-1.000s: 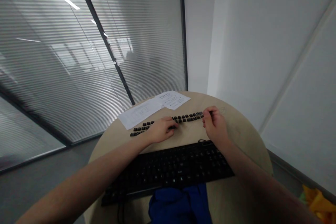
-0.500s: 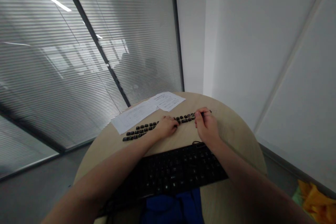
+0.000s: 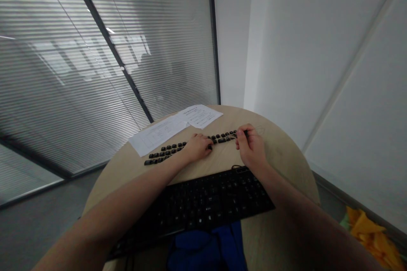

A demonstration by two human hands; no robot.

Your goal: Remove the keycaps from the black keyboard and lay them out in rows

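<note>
Rows of loose black keycaps (image 3: 163, 153) lie on the round wooden table (image 3: 286, 165). My left hand (image 3: 199, 146) rests on the table at the middle of these rows, palm down. Its fingers curl round a black keycap (image 3: 209, 147) at the fingertips. To the right, at the rows' end, my right hand (image 3: 252, 148) is closed in a pinch. A small dark thing (image 3: 245, 133) shows between its thumb and fingers, and a thin pale end points left over the keycaps. Its exact kind is too small to tell. Below both wrists lies a black keyboard (image 3: 203, 205), partly covered by my forearms.
Printed paper sheets (image 3: 159, 135) lie along the table's far left edge. Something blue (image 3: 206, 250) is below the keyboard at the near edge. Glass panels with blinds (image 3: 178, 42) and a white wall (image 3: 286, 51) stand behind. Orange cloth (image 3: 369, 228) lies at lower right.
The view has shifted slightly. Both hands stay near the same keycaps, the left with curled fingers and the right still pinching the dark thing. A thin pale end now shows left of the right hand.
</note>
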